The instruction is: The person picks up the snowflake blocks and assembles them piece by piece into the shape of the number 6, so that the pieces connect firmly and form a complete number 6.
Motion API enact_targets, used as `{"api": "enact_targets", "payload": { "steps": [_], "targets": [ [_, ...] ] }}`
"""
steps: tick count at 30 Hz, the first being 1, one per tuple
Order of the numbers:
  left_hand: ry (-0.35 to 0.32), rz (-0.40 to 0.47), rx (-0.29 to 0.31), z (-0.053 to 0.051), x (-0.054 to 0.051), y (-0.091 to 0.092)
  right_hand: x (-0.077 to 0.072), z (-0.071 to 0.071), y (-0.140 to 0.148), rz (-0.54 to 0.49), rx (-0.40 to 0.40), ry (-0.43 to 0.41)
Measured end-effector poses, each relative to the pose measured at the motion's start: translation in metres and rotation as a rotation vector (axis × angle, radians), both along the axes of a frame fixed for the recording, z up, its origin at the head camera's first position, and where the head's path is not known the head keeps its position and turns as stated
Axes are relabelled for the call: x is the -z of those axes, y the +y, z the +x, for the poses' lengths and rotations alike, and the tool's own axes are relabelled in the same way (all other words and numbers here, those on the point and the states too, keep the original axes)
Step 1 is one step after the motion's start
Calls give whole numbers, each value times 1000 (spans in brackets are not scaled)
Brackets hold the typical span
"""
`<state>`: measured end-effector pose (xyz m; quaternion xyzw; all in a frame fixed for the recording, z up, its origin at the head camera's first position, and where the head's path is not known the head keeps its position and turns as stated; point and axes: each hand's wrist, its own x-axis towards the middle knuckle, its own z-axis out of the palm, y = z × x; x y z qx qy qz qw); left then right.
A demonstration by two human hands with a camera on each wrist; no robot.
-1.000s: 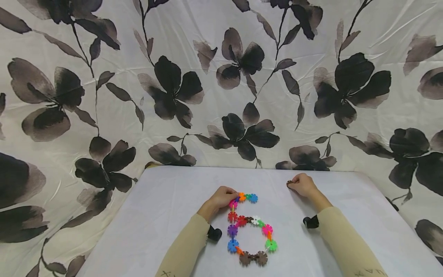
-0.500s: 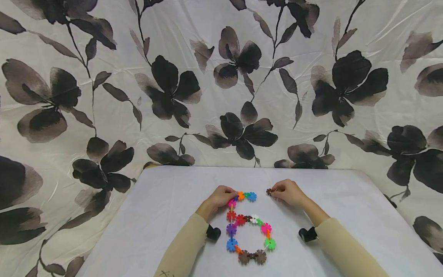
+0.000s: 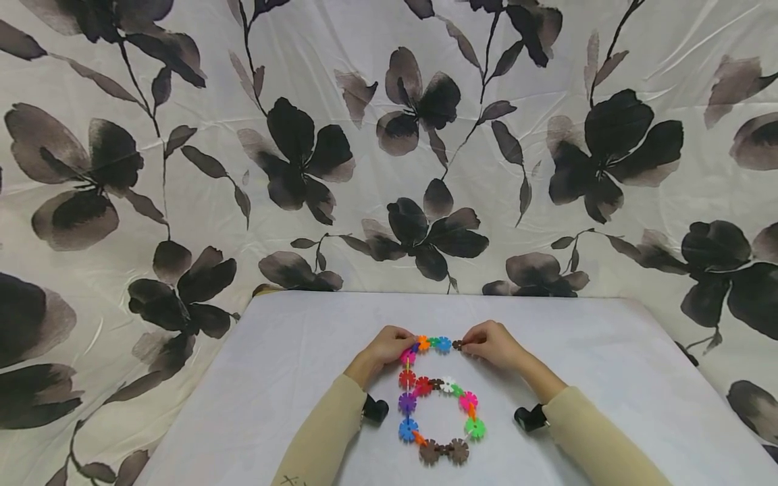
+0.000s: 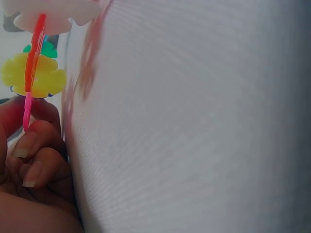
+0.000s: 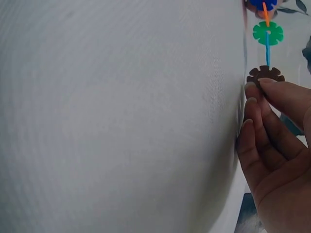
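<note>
Colourful notched snowflake discs, slotted together in a chain (image 3: 408, 403), lie on the white table in the outline of a 6. At the chain's upper left corner my left hand (image 3: 387, 345) pinches a dark blue disc (image 3: 415, 348); in the left wrist view the yellow disc (image 4: 34, 75) stands just past its fingertips. Between thumb and fingertips my right hand (image 3: 494, 343) holds a brown snowflake disc (image 5: 265, 74). That disc is at the chain's right end, by the light blue disc (image 3: 443, 345), seen edge-on in the right wrist view. Whether their slots interlock I cannot tell.
The white table (image 3: 304, 324) ends at a straight back edge, with a floral cloth (image 3: 419, 169) hanging behind. Lower down, the 6's loop closes with two brown discs (image 3: 458, 451) nearest me. Black wrist cameras (image 3: 531, 418) sit by both sleeves.
My right hand has moved left and slightly nearer, bringing the brown snowflake disc from the table's right side to the chain's end. The left hand keeps its place.
</note>
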<state>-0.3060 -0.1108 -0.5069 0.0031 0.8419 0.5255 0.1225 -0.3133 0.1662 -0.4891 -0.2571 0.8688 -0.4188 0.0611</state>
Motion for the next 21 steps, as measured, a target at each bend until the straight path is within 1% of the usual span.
{"api": "enact_targets", "payload": {
  "steps": [7,17,21],
  "targets": [
    [-11,9,-4,-1,1,-1,2,-1,-4,29,-19,32],
    [0,4,6,0,0,0,-1,0,-6,47,-15,38],
    [2,4,8,0,0,0,-2,0,-8,48,-26,36]
  ]
}}
